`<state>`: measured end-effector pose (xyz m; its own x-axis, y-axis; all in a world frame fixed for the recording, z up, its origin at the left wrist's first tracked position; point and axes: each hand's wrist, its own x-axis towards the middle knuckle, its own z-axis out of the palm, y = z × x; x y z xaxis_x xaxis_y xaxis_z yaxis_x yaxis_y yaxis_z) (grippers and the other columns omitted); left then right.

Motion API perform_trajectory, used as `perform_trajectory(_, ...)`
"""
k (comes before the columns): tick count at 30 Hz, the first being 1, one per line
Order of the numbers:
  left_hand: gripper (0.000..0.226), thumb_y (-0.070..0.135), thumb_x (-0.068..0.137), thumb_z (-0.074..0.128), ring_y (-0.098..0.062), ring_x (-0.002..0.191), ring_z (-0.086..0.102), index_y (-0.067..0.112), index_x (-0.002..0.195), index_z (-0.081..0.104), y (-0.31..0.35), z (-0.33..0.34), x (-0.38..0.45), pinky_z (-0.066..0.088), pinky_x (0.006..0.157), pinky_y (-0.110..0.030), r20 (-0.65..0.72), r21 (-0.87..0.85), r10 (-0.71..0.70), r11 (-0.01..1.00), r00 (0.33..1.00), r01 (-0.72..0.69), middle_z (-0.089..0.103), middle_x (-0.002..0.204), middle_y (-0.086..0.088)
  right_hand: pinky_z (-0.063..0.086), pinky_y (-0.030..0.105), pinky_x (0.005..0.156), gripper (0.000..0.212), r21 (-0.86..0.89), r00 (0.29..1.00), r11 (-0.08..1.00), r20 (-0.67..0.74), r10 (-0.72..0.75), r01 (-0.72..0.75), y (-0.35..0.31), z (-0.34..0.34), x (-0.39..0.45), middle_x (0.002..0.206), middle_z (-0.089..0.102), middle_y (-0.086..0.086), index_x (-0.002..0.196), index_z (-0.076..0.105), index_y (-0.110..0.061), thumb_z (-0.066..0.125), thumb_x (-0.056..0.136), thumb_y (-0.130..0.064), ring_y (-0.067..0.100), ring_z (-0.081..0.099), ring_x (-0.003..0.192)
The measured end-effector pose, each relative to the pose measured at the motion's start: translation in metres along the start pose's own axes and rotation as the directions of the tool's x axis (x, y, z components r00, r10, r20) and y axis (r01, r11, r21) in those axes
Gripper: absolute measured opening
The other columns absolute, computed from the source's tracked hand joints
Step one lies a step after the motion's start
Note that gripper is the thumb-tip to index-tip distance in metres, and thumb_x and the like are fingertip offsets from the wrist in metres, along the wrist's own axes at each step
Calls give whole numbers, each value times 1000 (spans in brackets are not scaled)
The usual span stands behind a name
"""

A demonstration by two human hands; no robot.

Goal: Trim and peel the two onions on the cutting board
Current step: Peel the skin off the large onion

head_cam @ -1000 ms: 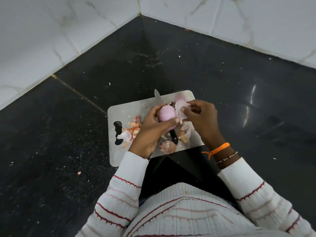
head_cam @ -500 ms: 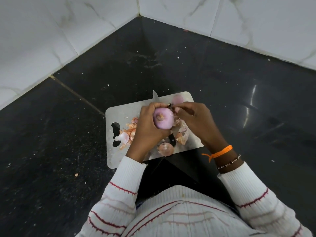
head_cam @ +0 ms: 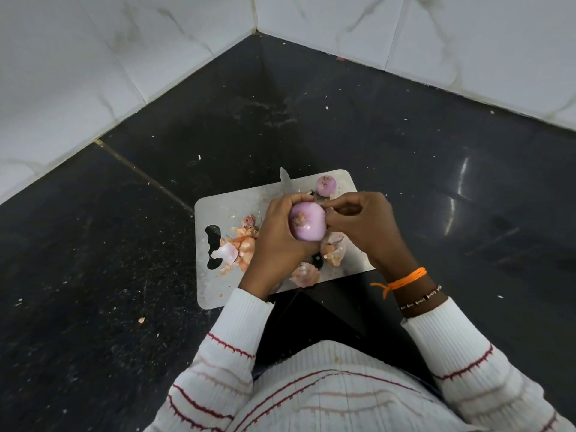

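1. A pink onion (head_cam: 307, 225) is held in the air over the cutting board (head_cam: 230, 207), cut end turned toward the camera.
2. The onion is gripped by the left hand (head_cam: 277, 241), fingers curled round its far and left side, thumb hidden below.
3. The right hand (head_cam: 363, 227) is placed against the onion's upper right side; its fingertips (head_cam: 330, 213) are bunched narrow in a pinch at the onion's edge. What is pinched cannot be made out.
4. A second onion (head_cam: 326, 186) is seen resting on the board's far right corner, apart from both hands.
5. A knife (head_cam: 286, 182) is laid on the board, blade tip past the far edge, black handle partly hidden under the left hand.
6. Peel scraps (head_cam: 238, 247) are piled near the board's handle hole; more scraps (head_cam: 334, 252) are seen under the hands.
7. The board is set on a dark floor (head_cam: 93, 244) in a corner of white tiled walls.
8. An orange thread (head_cam: 402, 280) is worn on the right wrist.
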<state>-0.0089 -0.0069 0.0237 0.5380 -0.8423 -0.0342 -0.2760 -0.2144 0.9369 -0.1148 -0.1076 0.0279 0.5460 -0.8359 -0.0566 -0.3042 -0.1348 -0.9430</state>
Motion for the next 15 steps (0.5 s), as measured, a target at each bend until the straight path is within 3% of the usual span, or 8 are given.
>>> perform_trajectory(5,65,8,67,82,-12,110,50,27,121,51,4,-3,0,51,82,-18,20,-77,-60,995,998,61,49,124,7,40,6,46,18,110,999,994,40,18,-22,5,-6,0,74,69,0,91,73,-7,67,78,4,-3,62,58)
perform_trajectory(8,66,8,66,82,-16,112,52,26,122,51,7,-6,-2,52,80,-20,32,-80,-71,994,997,74,50,125,6,47,8,59,20,63,1000,998,20,-3,2,14,-1,3,81,70,1,90,73,-11,68,78,4,-2,65,67)
perform_trajectory(11,70,12,62,84,-17,109,55,25,122,51,15,-10,-4,52,72,-15,78,-116,-56,991,995,65,52,123,8,44,4,65,29,-104,994,994,-104,-40,29,26,0,5,81,71,1,81,71,-24,67,75,5,-10,61,66)
perform_trajectory(13,69,16,59,83,-18,108,56,26,121,53,21,-12,-4,53,72,-16,79,-129,-26,991,997,36,53,122,8,50,11,71,33,-81,992,996,-116,-46,37,26,-1,6,82,72,1,79,70,-28,67,76,5,-5,64,70)
perform_trajectory(15,68,12,61,84,-19,111,55,26,120,54,21,-12,-3,55,78,-22,43,-140,-35,989,998,41,53,124,7,54,20,77,25,-70,996,995,-55,-73,69,20,0,8,86,72,0,88,73,-20,68,78,3,6,67,78)
